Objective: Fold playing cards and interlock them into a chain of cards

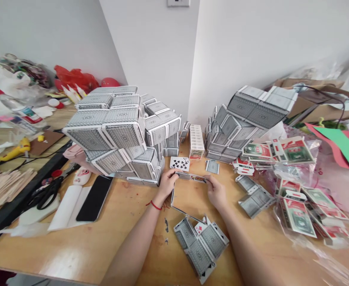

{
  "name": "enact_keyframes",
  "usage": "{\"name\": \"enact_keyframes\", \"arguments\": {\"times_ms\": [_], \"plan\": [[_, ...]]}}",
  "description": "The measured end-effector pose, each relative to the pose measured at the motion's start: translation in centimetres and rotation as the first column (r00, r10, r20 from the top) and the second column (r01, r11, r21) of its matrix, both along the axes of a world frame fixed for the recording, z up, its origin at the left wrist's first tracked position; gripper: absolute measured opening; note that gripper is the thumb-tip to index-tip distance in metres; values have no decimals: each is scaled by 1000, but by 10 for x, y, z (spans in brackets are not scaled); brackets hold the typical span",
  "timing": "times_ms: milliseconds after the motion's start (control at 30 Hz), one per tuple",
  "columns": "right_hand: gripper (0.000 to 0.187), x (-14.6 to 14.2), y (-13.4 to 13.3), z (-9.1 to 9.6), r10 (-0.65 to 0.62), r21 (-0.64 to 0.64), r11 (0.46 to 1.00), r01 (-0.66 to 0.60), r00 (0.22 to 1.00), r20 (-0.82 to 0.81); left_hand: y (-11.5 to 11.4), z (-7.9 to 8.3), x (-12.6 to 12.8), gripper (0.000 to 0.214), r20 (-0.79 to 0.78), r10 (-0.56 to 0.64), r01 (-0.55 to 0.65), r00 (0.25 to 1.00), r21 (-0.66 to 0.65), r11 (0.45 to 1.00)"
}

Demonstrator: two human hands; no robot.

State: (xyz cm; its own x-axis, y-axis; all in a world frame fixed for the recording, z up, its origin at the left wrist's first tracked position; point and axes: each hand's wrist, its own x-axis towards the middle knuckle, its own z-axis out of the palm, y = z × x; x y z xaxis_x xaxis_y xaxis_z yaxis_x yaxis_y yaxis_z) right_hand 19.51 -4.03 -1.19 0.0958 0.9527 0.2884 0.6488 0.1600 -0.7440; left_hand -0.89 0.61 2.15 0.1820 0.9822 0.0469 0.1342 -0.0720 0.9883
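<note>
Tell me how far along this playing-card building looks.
The left stack of grey-backed cards and the right stack look built. In hand: the left hand and right hand hold a thin card frame between them. Apparently left over: a grey card piece near the front, and green-and-red cards in clear plastic on the right.
</note>
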Motion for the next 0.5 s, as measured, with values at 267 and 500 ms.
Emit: {"name": "enact_keyframes", "arguments": {"times_ms": [267, 500], "plan": [[34, 2, 4, 5, 132, 36, 990, -134, 990, 55, 1, 2, -3, 19, 21, -146, 146, 989, 14, 989], [43, 5, 6, 5, 184, 30, 981, -190, 971, 153, 1, -2, -1, 19, 43, -137, 138, 990, -14, 990]]}}
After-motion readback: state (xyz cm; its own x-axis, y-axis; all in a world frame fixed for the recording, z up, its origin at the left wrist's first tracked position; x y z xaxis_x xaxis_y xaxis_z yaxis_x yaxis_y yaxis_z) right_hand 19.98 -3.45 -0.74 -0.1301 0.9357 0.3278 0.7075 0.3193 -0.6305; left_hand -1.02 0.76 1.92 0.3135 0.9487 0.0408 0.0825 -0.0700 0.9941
